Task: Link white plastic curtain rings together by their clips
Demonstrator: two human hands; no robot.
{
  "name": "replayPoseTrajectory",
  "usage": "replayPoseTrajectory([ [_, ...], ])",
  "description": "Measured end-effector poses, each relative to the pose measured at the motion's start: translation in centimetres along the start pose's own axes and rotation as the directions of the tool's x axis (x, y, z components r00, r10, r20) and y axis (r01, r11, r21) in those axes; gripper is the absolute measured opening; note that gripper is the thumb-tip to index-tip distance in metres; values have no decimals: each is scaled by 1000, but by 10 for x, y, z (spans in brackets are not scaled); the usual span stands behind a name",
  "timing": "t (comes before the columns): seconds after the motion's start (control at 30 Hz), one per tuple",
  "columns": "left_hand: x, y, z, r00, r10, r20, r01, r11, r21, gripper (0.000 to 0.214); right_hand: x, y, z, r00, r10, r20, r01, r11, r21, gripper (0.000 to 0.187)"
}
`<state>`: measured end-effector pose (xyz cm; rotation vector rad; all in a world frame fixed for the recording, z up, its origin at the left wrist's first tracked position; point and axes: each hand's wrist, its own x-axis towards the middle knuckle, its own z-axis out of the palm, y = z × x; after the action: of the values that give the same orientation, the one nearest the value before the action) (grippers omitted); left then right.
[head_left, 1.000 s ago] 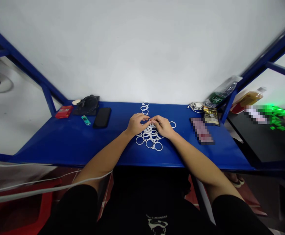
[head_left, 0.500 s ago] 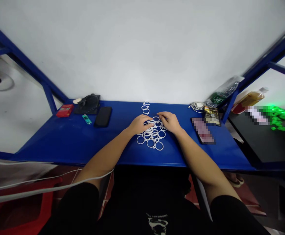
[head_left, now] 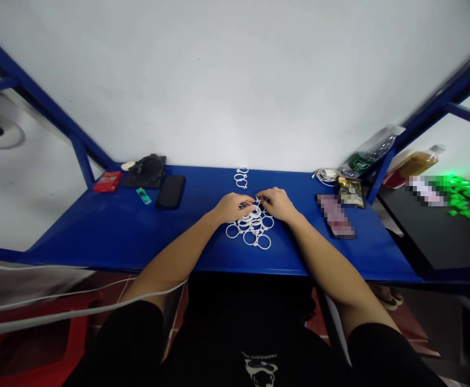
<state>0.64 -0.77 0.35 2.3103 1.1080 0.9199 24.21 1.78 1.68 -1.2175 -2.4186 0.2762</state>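
Several white plastic rings (head_left: 255,223) with small clasps lie in an overlapping pile on the blue table (head_left: 206,247). My left hand (head_left: 234,207) is over the pile's upper left side, its thumb and fingers closed around a white ring. Facing it, my right hand (head_left: 277,204) pinches the same ring at the upper right of the pile, where the clasp shows between my fingertips. Most of the held ring is hidden by my fingers. Farther back, a short column of white rings (head_left: 241,177) lies near the wall.
To the left lie a black phone (head_left: 170,192), a green packet (head_left: 143,196), a red box (head_left: 108,181) and a black bag (head_left: 148,169). On the right are another phone (head_left: 335,216), a pouch (head_left: 351,192), a white cable (head_left: 326,176) and a leaning bottle (head_left: 370,153).
My fingertips have drawn together over the pile's top, both now at one ring. The right hand's fingers have moved slightly left and down. The back column of rings is unchanged.
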Motion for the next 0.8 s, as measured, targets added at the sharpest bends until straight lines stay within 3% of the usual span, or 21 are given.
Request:
replayPoseTrajectory([
  [0.1, 1, -1, 0, 999, 4, -47, -3, 1000, 19, 22, -1, -2, -2, 995, -21, -95, 24, 999, 29, 31],
  [0.23, 2, -4, -1, 991, 50, -122, -41, 996, 74, 18, -2, -10, -2, 962, -166, -217, 196, 973, 125, 26],
  [0.33, 2, -6, -1, 985, 111, -135, -91, 986, 143, 16, -4, -17, 1, 938, -249, -242, 293, 941, 168, 23],
  [0.6, 1, -2, -2, 960, 260, -100, -222, 930, 292, 29, -5, -17, -1, 926, -273, -263, 335, 913, 232, 13],
  [0.8, 2, -5, 5, 949, 275, -152, -216, 922, 321, 22, -5, -20, -1, 934, -232, -270, 309, 905, 291, 10],
])
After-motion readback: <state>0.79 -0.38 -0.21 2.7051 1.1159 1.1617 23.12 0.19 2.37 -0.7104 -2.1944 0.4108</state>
